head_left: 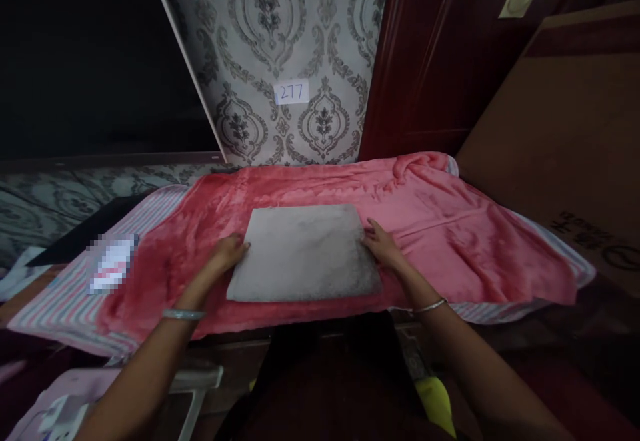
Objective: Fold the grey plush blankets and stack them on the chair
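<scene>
A folded grey cloth (305, 251), roughly square, lies flat on a pink fleece blanket (450, 228) spread over a table. My left hand (227, 253) rests at the cloth's left edge with fingers curled against it. At the right edge sits my right hand (383, 244), fingers touching the cloth's side. Each wrist wears a thin bangle.
A striped sheet (65, 301) shows under the blanket at the left, with a small blurred white packet (111, 264) on it. Patterned wallpaper with a label reading 277 (291, 92) is behind. A dark wooden door (430, 61) and a brown cardboard box (560, 141) stand at the right.
</scene>
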`<state>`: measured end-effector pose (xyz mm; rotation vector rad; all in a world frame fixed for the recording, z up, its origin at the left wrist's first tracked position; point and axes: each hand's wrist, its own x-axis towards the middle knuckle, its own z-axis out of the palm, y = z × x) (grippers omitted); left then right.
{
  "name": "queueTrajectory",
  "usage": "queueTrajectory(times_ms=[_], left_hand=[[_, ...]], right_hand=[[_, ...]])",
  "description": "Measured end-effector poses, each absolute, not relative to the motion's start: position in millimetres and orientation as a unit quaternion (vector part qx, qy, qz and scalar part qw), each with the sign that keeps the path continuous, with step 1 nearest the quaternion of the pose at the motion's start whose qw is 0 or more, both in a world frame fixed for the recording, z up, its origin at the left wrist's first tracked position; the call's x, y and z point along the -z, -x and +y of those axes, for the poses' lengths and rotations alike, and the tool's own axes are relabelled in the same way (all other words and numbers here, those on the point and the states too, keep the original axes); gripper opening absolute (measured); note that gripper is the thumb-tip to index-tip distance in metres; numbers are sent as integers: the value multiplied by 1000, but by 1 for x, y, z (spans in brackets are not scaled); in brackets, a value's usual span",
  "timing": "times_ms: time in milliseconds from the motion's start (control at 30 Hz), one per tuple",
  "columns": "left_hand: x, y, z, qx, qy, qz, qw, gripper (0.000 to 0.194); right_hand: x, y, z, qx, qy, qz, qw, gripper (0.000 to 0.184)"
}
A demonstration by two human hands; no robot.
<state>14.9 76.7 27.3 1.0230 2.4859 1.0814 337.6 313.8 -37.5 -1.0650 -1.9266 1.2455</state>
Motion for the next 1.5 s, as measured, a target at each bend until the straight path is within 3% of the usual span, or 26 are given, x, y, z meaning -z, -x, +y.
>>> queueTrajectory(times_ms=[100,267,533,1067,1500], left_hand=[[-54,-38,115,-241,-478,845,12,48],[-48,-109,193,-185,-605,774,-6,58],[15,-132,200,-68,-602,795,1,62],[2,-38,149,-46,-561,826,9,66],[-25,-47,169,-46,-511,858,-16,62]], right_hand=[[13,-308,328,-305,410,-781,360,76],[-7,-244,317,-210,393,-806,390,69],[31,-234,279,-61,428,-885,172,57],[35,-233,283,-71,417,-888,182,58],[5,-242,319,-102,426,-881,176,55]])
